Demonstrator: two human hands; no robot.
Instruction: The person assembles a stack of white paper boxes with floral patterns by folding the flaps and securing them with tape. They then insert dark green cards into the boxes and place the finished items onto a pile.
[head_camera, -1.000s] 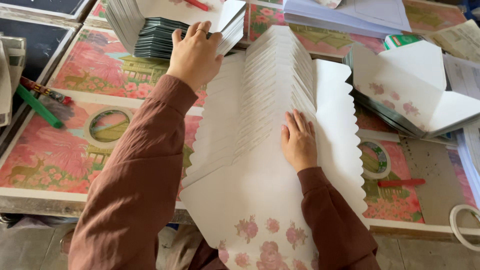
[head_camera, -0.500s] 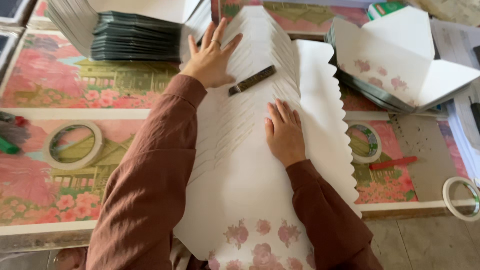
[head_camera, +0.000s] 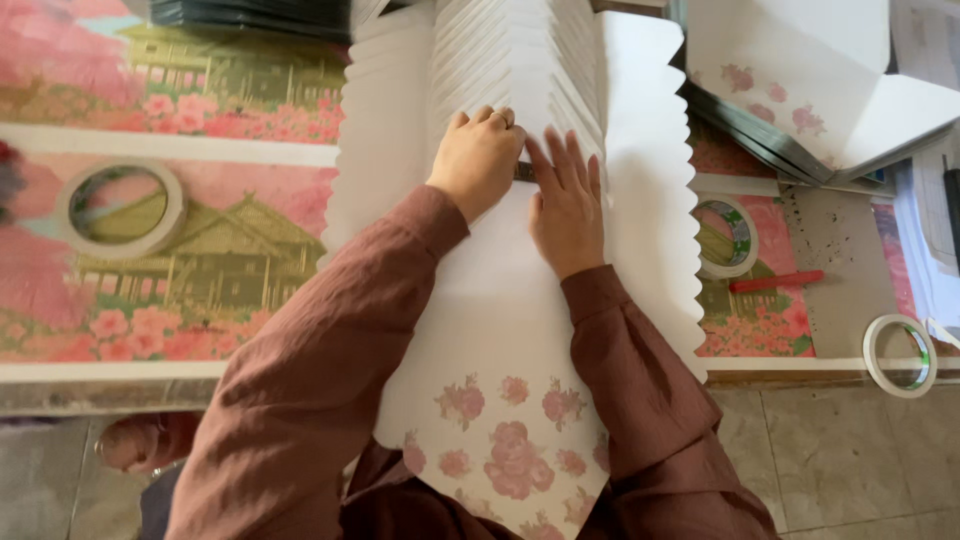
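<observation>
Two hands press side by side on a fanned stack of white cards (head_camera: 500, 300).
The left hand (head_camera: 478, 160) is curled, its grip closed on a small dark tool (head_camera: 524, 172), mostly hidden; the right hand (head_camera: 565, 205) lies flat and open, holding nothing, fingers spread on the cards. The stack runs down the middle of the table (head_camera: 200, 150) towards the person. Tape rolls (head_camera: 122, 208) lie on either side, well apart.
</observation>
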